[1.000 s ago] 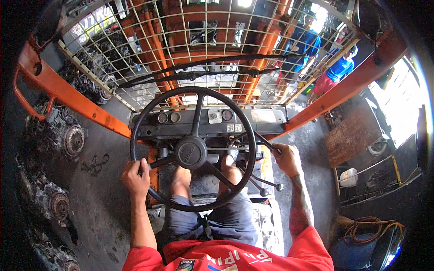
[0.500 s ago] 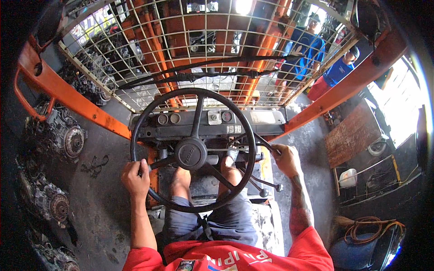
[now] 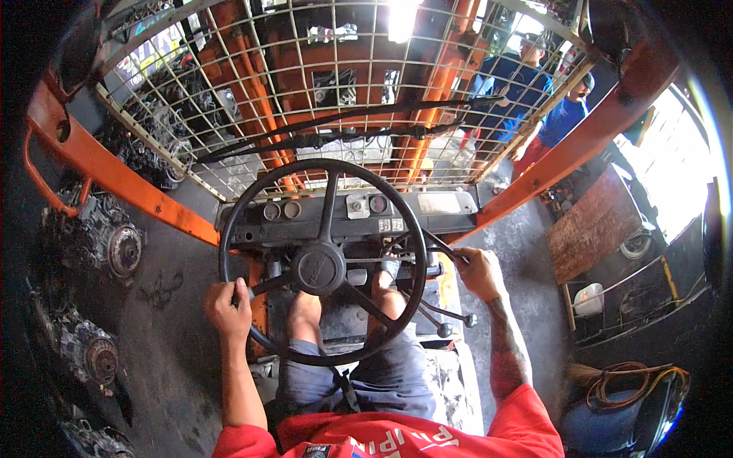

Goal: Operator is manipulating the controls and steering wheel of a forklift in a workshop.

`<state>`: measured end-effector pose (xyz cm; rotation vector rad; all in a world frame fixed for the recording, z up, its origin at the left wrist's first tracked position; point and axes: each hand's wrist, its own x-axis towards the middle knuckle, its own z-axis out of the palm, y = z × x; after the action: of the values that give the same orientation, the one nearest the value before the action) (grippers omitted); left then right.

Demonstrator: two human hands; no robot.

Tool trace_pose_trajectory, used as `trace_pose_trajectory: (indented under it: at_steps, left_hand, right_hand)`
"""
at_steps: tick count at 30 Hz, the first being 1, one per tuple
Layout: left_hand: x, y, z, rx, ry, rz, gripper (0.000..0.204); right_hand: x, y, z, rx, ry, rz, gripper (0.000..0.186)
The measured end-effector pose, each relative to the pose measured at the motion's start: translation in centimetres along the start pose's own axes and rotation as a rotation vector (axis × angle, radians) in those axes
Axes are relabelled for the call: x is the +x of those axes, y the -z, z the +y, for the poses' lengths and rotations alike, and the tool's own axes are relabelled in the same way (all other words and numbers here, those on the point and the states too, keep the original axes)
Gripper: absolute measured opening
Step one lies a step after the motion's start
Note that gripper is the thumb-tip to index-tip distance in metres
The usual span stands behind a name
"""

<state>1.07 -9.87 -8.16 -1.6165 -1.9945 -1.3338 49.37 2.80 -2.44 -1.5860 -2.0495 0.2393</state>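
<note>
A large black steering wheel (image 3: 321, 356) stands in front of me, with a round hub and several spokes. My left hand (image 3: 228, 308) is closed around the left side of its rim, thumb pointing up. To the right of the wheel, my right hand (image 3: 480, 273) is closed on the end of a dark lever (image 3: 441, 243); its fingers partly hide the tip. Two more levers with black knobs (image 3: 445, 330) rise below that hand, untouched. My legs extend beneath the wheel, one foot (image 3: 389, 267) near the pedals.
Ahead are a dashboard (image 3: 347, 217) with gauges, a wire-mesh guard (image 3: 336, 57) and an orange mast (image 3: 427, 114). Orange posts (image 3: 153, 200) flank me. Engines (image 3: 122, 248) line the left floor. Two people in blue shirts (image 3: 519, 88) stand beyond the guard; a blue drum (image 3: 611, 424) sits at right.
The view has shifted slightly, so the dashboard and wheel sit a little lower and further left. Both hands keep their holds. The people at front right have changed posture slightly.
</note>
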Motion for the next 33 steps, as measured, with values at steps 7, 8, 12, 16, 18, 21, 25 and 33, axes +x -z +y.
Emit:
trace_pose_trajectory:
  at_steps: [7, 8, 12, 16, 18, 21, 25, 33]
  left_hand:
    - [0.5, 0.5, 1.3, -0.049, 0.031, -0.019, 0.03]
    - [0.9, 0.7, 1.7, -0.058, 0.029, -0.022, 0.03]
    - [1.4, 1.6, 3.3, 0.031, -0.009, -0.026, 0.031]
    - [1.5, 1.7, 3.3, 0.035, 0.008, -0.058, 0.03]
    - [1.3, 1.6, 2.8, 0.031, 0.011, -0.046, 0.032]
    - [1.0, 1.3, 2.0, 0.053, 0.07, -0.055, 0.032]
    - [0.9, 1.3, 1.7, -0.008, 0.115, -0.091, 0.032]
    - [1.3, 2.1, 3.6, 0.119, 0.016, -0.062, 0.032]
  right_hand:
    - [0.1, -0.4, 0.6, 0.022, -0.028, -0.023, 0.019]
    - [0.1, -0.5, 0.7, 0.033, -0.051, -0.045, 0.019]
    - [0.0, -0.5, 1.0, 0.035, -0.025, -0.044, 0.014]
    - [0.0, -0.5, 0.7, 0.043, 0.008, 0.008, 0.013]
    - [0.0, -0.4, 0.6, 0.051, -0.006, 0.016, 0.014]
    - [0.1, -0.4, 0.4, 0.006, -0.016, -0.029, 0.015]
    - [0.0, -0.5, 0.4, -0.028, 0.014, 0.051, 0.016]
    - [0.2, -0.1, 0.4, 0.027, 0.004, -0.043, 0.014]
